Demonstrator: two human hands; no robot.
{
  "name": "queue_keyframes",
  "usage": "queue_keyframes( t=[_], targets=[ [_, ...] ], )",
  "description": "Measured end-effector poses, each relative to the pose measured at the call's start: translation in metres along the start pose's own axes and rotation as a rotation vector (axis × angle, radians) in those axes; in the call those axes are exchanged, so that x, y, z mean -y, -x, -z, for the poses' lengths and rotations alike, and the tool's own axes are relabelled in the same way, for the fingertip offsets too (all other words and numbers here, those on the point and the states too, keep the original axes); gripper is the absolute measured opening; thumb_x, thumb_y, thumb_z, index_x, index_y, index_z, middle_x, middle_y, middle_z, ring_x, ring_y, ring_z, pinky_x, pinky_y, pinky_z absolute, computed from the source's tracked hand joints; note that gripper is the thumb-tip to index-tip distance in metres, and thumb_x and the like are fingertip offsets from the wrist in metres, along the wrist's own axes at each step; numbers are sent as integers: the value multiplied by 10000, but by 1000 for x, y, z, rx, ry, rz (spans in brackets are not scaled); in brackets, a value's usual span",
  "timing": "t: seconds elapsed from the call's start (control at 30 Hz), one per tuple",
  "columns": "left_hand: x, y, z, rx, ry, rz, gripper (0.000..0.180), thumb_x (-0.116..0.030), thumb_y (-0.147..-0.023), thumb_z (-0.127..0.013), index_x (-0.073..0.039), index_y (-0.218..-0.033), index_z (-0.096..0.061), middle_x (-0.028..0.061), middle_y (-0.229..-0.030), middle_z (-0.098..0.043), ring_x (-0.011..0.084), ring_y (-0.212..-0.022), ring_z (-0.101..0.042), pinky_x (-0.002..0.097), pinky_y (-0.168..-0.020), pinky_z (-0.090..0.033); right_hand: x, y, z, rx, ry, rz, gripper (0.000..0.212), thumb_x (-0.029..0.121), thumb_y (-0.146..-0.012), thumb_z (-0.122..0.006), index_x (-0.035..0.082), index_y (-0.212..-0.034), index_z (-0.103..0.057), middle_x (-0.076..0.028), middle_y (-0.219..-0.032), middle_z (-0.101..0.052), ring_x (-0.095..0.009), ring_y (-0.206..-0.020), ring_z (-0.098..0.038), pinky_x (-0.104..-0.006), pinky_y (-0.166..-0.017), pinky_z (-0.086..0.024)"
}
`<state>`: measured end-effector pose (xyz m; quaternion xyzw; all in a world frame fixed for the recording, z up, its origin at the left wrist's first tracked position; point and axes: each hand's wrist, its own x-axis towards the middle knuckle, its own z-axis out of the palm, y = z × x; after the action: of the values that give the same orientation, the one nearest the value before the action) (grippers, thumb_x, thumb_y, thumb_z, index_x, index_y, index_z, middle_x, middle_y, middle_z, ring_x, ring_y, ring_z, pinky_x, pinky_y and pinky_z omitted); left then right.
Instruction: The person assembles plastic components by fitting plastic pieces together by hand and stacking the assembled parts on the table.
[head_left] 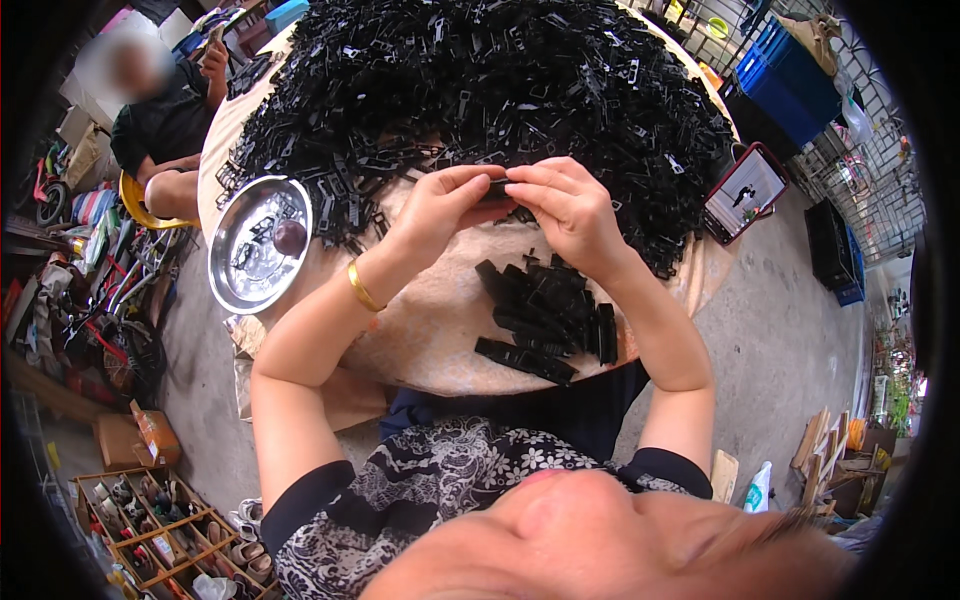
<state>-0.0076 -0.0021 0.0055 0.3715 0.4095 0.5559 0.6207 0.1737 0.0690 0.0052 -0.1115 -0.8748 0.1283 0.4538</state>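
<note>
My left hand [447, 205] and my right hand [567, 207] meet over the near side of a huge heap of small black plastic pieces [480, 80]. Between the fingertips of both hands is a black plastic piece [498, 187], mostly covered by the fingers. Many heap pieces look like little open frames or clips. Just in front of my right hand lies a smaller pile of longer, flat black plastic strips [540, 318]. A gold bangle [362, 287] circles my left wrist.
The heap rests on a round table with a pale patterned cloth [420, 350]. Left stands a shiny metal bowl [222, 268] holding a dark round object and black pieces. A phone or tablet [745, 195] leans at the right edge. Another person [165, 110] sits at the far left.
</note>
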Motion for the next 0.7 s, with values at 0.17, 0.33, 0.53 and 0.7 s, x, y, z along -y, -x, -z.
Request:
queue_keyframes(
  t=[0.17,0.33,0.53,0.7],
  targets=[
    [-1,-1,6,73,43,-10,328,-98,-925,-524,27,-1228,-507,122,-1085,-610,192,-964,-622,301,-866,-522,1,-2,2,19,108,68,231,0,-696,-654,64,-915,-696,-54,-1029,-668,-237,-986,-591,-373,-874,-427],
    [-2,-2,8,148,105,-74,337,-114,-922,-535,11,-1234,-511,99,-1052,-623,156,-901,-635,282,-818,-533,3,-7,5,9,132,161,255,37,-740,-661,68,-992,-675,-68,-1056,-657,-252,-1019,-587,-381,-900,-420],
    [-16,-4,8,-81,-4,-226,313,-139,-928,-538,-1,-1208,-515,82,-972,-634,169,-802,-658,285,-751,-553,-10,-6,13,-344,-262,-383,219,105,-846,-641,23,-1049,-629,-80,-936,-663,-150,-853,-616,-267,-729,-476],
    [-14,-7,20,-168,59,-209,316,-153,-934,-532,-23,-1222,-514,28,-908,-608,156,-838,-638,297,-785,-522,-8,-8,24,-100,49,-269,58,99,-771,-677,46,-793,-674,-67,-755,-651,-207,-683,-598,-305,-630,-464]
  ],
)
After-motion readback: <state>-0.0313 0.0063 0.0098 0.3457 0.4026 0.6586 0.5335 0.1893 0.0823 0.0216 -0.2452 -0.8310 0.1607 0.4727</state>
